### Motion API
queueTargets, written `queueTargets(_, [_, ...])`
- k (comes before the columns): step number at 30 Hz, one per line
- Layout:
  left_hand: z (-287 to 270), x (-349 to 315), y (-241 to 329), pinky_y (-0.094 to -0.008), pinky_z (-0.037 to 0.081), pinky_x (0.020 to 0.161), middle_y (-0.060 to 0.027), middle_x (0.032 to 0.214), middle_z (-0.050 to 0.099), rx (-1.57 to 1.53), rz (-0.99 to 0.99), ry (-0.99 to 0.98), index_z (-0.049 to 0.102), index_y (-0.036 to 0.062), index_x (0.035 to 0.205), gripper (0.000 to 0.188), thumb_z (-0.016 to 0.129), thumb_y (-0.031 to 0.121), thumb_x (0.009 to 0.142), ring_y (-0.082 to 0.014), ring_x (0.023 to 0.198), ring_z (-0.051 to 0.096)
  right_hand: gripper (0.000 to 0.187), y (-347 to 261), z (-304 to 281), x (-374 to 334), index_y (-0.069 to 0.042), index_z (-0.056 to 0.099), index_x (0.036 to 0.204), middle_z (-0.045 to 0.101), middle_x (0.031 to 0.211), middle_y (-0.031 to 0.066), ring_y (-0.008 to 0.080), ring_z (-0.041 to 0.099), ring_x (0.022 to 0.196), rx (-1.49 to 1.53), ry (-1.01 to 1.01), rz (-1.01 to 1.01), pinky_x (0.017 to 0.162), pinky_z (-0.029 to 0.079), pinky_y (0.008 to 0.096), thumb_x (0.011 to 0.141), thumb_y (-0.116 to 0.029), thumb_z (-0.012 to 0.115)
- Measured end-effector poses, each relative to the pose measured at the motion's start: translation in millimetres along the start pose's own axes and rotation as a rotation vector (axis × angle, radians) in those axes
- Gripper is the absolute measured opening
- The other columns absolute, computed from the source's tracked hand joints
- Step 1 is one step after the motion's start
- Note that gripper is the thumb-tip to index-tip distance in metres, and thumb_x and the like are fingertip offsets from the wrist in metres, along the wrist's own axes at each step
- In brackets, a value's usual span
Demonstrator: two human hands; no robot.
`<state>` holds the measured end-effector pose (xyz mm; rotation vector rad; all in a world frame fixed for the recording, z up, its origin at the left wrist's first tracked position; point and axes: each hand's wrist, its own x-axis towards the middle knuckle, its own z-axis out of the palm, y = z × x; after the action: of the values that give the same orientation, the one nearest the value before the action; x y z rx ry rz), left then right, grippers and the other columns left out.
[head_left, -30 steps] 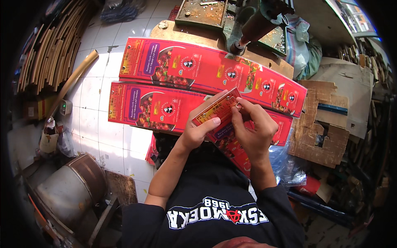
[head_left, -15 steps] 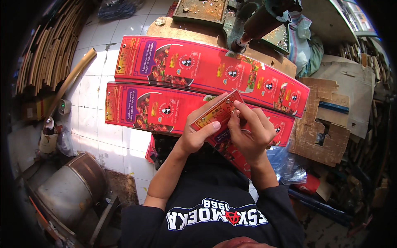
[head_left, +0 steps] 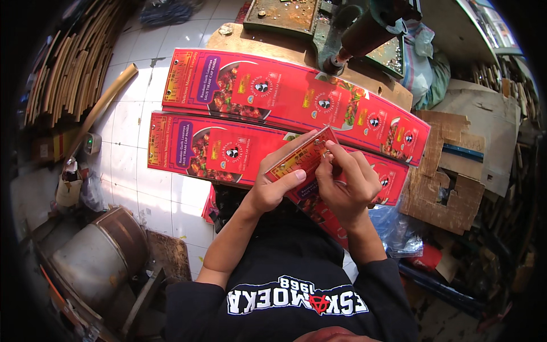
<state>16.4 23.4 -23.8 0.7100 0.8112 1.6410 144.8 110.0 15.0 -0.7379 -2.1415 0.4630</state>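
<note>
A long red printed board strip (head_left: 302, 161) with a yellow end slants in front of me, held in my left hand (head_left: 269, 185). The thumb lies on its face and the fingers go behind it. At the strip's yellow end, the thumb and forefinger of my right hand (head_left: 354, 185) are pinched over something small and shiny, perhaps a metal eyelet; I cannot make it out. Beyond my hands lie two stacks of similar red strips, a far stack (head_left: 296, 94) and a near stack (head_left: 196, 149), with small holes or eyelets at their left ends.
A dark press-like machine (head_left: 364, 40) stands behind the stacks on a wooden board (head_left: 228, 39), beside green trays (head_left: 279, 16) of small bits. Cut cardboard (head_left: 436, 199) lies at right. A metal drum (head_left: 97, 245) stands lower left, and a bamboo pole (head_left: 111, 91) leans above it.
The whole view has shifted slightly. Both hands keep nearly the same pose on the strip, with the right fingertips still pinched at its yellow end.
</note>
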Motion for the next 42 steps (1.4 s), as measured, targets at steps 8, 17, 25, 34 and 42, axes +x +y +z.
queueTargets(8, [-2,-2,-1,-0.0348,0.036,0.109,-0.02,0.138,0.049,0.032,0.01,0.019,0.034,-0.0077,0.143,0.065,0.052,0.003,0.081,-0.0239,0.128,0.049,0.031,1,2,-2,0.003,0.067,0.103,0.051,0.063,0.0064,0.0189,0.053,0.05,-0.062,-0.062,-0.079,0.046,0.043,0.0311,0.072,0.006,0.07])
queueTargets(17, [-2,-3,-4,-0.033,0.039,0.105,-0.0189,0.131,0.055,0.059,0.022,0.049,0.038,-0.0062,0.142,0.065,0.052,0.004,0.079,-0.022,0.121,0.053,0.032,0,-6,8,0.006,0.065,0.105,0.05,0.065,0.0074,0.0202,0.054,0.052,-0.122,-0.201,-0.206,0.048,0.045,0.0326,0.073,0.004,0.067])
queueTargets(25, [1,-3,-4,-0.0326,0.04,0.103,-0.0177,0.129,0.056,-0.029,0.022,0.042,0.041,-0.0058,0.14,0.061,0.051,0.006,0.081,-0.021,0.12,0.054,0.029,10,-9,8,0.003,0.066,0.102,0.056,0.066,0.0087,0.0186,0.056,0.051,-0.011,-0.107,-0.228,0.047,0.045,0.0297,0.074,0.006,0.07])
queueTargets(34, [2,-4,-5,-0.0329,0.04,0.104,-0.0175,0.129,0.056,-0.095,0.002,0.036,0.041,-0.0072,0.139,0.058,0.052,0.007,0.083,-0.0215,0.12,0.054,0.025,9,-21,19,0.002,0.066,0.1,0.06,0.067,0.0092,0.0165,0.06,0.054,0.123,-0.143,-0.08,0.048,0.047,0.0273,0.075,0.007,0.071])
queueTargets(42, [-4,-8,-13,-0.0322,0.042,0.101,-0.0166,0.124,0.061,-0.169,-0.058,0.069,0.047,-0.0083,0.133,0.05,0.054,0.006,0.085,-0.0205,0.115,0.057,0.025,10,-18,9,0.002,0.068,0.099,0.063,0.068,0.0084,0.0139,0.061,0.055,0.071,-0.12,-0.109,0.051,0.048,0.0239,0.074,0.008,0.071])
